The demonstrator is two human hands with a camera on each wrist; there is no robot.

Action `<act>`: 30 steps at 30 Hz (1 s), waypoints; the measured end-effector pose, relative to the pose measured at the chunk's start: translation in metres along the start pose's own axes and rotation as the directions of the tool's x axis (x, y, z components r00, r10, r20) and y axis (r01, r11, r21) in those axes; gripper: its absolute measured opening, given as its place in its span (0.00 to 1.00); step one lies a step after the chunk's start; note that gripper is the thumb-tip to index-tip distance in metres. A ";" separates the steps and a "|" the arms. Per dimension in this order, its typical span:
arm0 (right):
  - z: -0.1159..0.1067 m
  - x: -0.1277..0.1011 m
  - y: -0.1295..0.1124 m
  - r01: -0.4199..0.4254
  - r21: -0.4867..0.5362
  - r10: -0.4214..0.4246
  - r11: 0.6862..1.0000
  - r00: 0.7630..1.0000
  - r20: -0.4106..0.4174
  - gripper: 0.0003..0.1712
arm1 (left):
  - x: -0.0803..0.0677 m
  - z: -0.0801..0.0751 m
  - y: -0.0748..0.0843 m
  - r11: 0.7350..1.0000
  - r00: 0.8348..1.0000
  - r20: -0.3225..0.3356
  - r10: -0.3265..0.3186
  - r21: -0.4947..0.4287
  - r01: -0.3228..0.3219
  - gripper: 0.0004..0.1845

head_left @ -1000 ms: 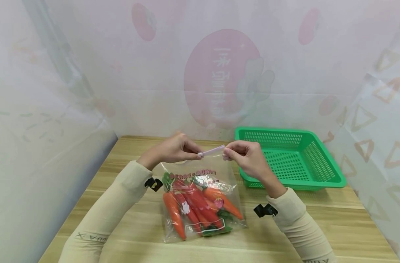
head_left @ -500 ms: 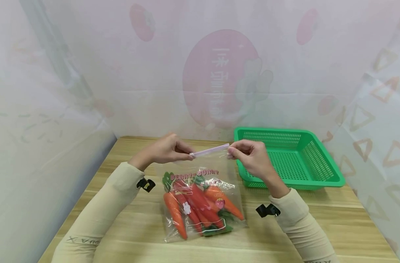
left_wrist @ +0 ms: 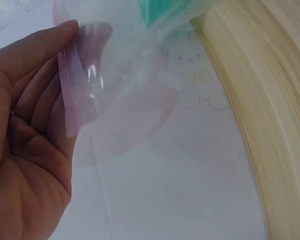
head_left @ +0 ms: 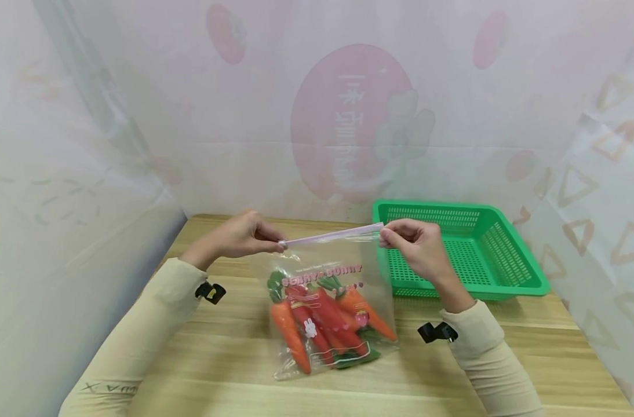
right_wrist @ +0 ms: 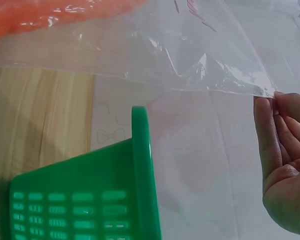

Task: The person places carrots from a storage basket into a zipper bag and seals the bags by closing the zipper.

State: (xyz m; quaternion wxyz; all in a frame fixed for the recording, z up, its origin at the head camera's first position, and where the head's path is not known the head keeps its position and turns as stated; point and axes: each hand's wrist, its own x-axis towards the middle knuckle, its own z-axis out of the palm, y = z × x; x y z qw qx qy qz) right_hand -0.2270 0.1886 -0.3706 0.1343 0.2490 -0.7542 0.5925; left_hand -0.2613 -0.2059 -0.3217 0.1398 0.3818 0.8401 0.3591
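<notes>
A clear zip bag (head_left: 317,258) with pink lettering stands between my hands, its top edge raised off the table. Inside lie orange carrots (head_left: 291,336) with green tops and long red vegetables (head_left: 332,318) whose kind is hard to tell through the film. My left hand (head_left: 244,234) pinches the left end of the pale pink zip strip (head_left: 332,234) between thumb and fingers; the left wrist view shows the strip (left_wrist: 71,100) under the thumb. With thumb and forefinger, my right hand (head_left: 418,246) grips the bag's upper right corner, also seen pinched in the right wrist view.
A green perforated basket (head_left: 520,255) stands at the back right, behind my right hand and close to the bag. The wooden table (head_left: 218,353) reaches back to a printed white cloth wall (head_left: 244,162), with more cloth on both sides.
My left hand has slid leftward along the zip strip, so more of the strip shows. My right hand has shifted slightly right, and the bag has moved a little right with it.
</notes>
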 end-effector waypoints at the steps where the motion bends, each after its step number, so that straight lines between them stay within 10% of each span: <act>1: -0.001 0.000 0.001 -0.006 -0.003 0.006 1.000 1.000 -0.001 0.06 | -0.002 -0.001 -0.001 1.000 1.000 0.000 -0.008 0.002 0.008 0.07; 30: -0.003 -0.006 0.014 -0.140 0.006 0.140 0.990 0.990 -0.020 0.11 | -0.041 -0.022 -0.012 0.990 0.995 -0.002 -0.105 0.093 0.104 0.05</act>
